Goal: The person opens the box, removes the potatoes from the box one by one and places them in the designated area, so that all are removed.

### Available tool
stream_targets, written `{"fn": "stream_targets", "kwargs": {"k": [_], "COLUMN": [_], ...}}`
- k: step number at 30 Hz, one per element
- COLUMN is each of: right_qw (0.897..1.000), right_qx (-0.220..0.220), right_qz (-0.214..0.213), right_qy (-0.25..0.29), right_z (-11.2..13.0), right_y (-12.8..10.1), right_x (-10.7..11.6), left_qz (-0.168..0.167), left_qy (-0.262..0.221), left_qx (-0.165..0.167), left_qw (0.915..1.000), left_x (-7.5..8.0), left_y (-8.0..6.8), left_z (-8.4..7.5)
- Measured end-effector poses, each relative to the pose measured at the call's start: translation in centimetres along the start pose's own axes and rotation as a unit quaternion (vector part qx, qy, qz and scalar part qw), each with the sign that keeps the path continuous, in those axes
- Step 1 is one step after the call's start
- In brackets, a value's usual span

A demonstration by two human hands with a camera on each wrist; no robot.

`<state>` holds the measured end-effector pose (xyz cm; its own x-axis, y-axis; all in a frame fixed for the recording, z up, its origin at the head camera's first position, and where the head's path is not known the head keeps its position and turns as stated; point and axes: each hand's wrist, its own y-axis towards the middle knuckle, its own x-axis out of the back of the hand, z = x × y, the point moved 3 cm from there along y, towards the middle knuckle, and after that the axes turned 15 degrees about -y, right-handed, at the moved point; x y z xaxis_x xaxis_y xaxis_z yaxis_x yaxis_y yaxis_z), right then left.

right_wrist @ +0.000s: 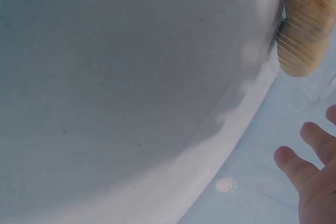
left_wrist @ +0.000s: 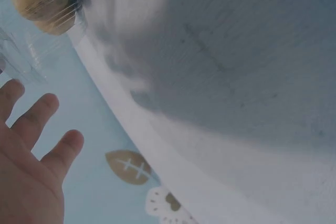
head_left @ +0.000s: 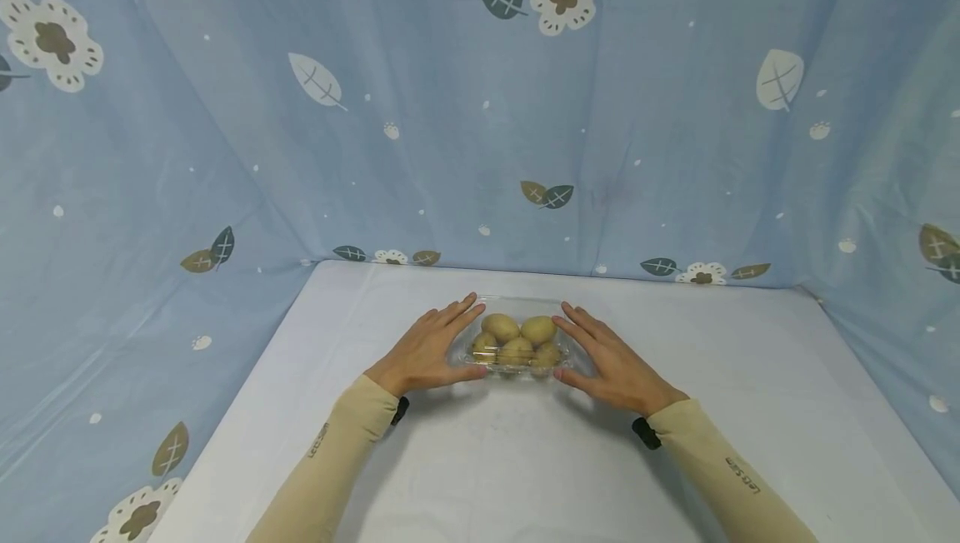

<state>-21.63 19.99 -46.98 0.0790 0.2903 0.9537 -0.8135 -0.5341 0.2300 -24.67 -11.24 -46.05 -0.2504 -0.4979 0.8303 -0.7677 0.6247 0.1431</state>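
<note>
Head view: both hands apparently flank the potato tray (head_left: 516, 360) edges.

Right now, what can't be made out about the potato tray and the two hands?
- Potatoes: exact count unclear in the head view; they overlap and are small.
- Tray: its ends are covered by the left hand and right hand.
- Both wrist views: blurred, cropped; only fingertips and part of a potato show.
</note>
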Motion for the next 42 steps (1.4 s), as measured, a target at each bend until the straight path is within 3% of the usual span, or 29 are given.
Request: {"fn": "stream_targets", "kwargs": {"k": [6, 14, 29, 32, 37, 42], "right_qw": [1.000, 1.000, 1.000, 1.000, 0.999, 0.995], "right_qx": [0.000, 0.001, -0.006, -0.014, -0.021, -0.008], "right_qz": [0.001, -0.006, -0.009, -0.017, -0.049, -0.097], "right_qy": [-0.005, -0.007, -0.005, -0.007, -0.012, -0.016], "right_z": [0.0, 0.0, 0.0, 0.1, 0.1, 0.1], "right_y": [0.2, 0.6, 0.4, 0.4, 0.4, 0.5], "right_x": [0.3, 1.2, 1.4, 1.5, 2.0, 2.4], "left_qz": [0.008, -0.004, -0.009, -0.027, -0.087, -0.155], "left_qy": [0.012, -0.007, -0.009, -0.006, -0.006, 0.000], "left_qx": [0.006, 0.002, 0.011, 0.004, -0.043, -0.111], "left_qw": [0.9999, 1.0000, 0.9999, 0.9996, 0.9953, 0.9816], "left_x": [0.4, 1.1, 1.1, 1.2, 1.8, 2.6], "left_y": [0.3, 0.6, 0.2, 0.0, -0.1, -0.2], "left_z": [-0.2, -0.5, -0.4, -0.3, -0.5, -0.8]}}
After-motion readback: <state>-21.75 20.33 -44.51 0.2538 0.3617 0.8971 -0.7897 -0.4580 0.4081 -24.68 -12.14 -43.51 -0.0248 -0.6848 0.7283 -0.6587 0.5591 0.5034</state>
